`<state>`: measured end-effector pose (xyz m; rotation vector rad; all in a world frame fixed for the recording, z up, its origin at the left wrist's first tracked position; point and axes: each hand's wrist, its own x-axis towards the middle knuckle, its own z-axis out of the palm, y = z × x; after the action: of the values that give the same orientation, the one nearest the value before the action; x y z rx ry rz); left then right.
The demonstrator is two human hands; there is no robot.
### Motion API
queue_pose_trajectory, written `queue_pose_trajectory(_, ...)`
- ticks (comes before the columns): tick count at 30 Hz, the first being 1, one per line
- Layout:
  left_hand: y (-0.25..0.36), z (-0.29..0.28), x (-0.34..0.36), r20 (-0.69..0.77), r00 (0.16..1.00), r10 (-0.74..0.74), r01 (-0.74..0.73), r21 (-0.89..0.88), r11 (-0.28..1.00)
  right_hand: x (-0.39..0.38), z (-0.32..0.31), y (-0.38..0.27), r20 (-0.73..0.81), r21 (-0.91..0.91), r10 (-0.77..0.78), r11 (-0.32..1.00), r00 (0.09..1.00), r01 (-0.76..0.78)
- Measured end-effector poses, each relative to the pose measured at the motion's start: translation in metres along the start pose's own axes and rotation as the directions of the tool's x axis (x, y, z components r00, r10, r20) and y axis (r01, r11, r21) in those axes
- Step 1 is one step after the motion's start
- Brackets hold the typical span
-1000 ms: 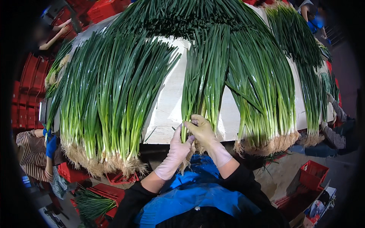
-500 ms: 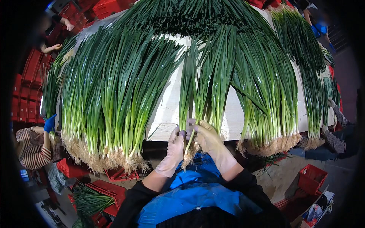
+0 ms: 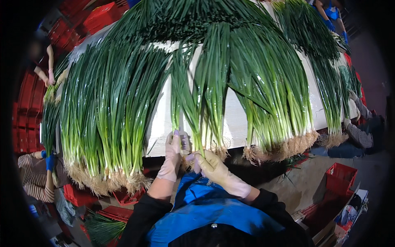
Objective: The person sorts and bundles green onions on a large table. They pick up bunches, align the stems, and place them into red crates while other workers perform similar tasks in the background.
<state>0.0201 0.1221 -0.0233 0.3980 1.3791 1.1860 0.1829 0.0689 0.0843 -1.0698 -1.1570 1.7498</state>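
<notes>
My left hand (image 3: 170, 158), in a pale glove, is closed around the white lower end of a thin group of green onions (image 3: 175, 109). Close beside it, my right hand (image 3: 216, 169), gloved too, pinches the base of another few green onions (image 3: 190, 111) that slant up and left over the table. Their roots are partly hidden by my fingers. Just beyond my right hand lies a small bunch of green onions (image 3: 214, 119), roots at the table's near edge. A large row of green onions (image 3: 111, 115) lies on my left and another row (image 3: 275, 94) on my right.
A pale table (image 3: 238, 123) carries the onions, with a dense pile of leaves (image 3: 193, 18) at its far side. Co-workers stand left and right; one wears a blue glove (image 3: 49, 161). Red crates (image 3: 340, 177) sit on the floor around.
My hands have moved apart, the right one lower with its onions. The view has shifted, so the table's contents appear further left. A co-worker at the far left now reaches to the onions there.
</notes>
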Motion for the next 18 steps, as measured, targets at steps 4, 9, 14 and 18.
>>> queue_pose_trajectory(4, 0.015, 0.006, -0.014, 0.056, 0.946, 0.32, -0.244, 0.772, 0.587, 0.001, -0.042, -0.026, -0.121, -0.094, -0.043, 0.995, 0.992, 0.031)
queue_pose_trajectory(9, 0.04, 0.067, -0.063, 0.335, 0.901, 0.275, -0.418, 0.838, 0.351, 0.006, -0.112, -0.003, -0.397, -0.238, -0.115, 0.971, 0.91, 0.019)
queue_pose_trajectory(14, -0.003, 0.12, -0.054, 0.38, 0.911, 0.16, -0.395, 0.915, 0.078, 0.01, -0.125, -0.003, -0.479, 0.032, 0.082, 0.997, 0.874, -0.076)
queue_pose_trajectory(18, -0.008, 0.121, -0.049, 0.343, 0.924, 0.168, -0.373, 0.903, 0.213, 0.008, -0.125, -0.008, -0.477, 0.072, 0.118, 0.993, 0.871, -0.095)
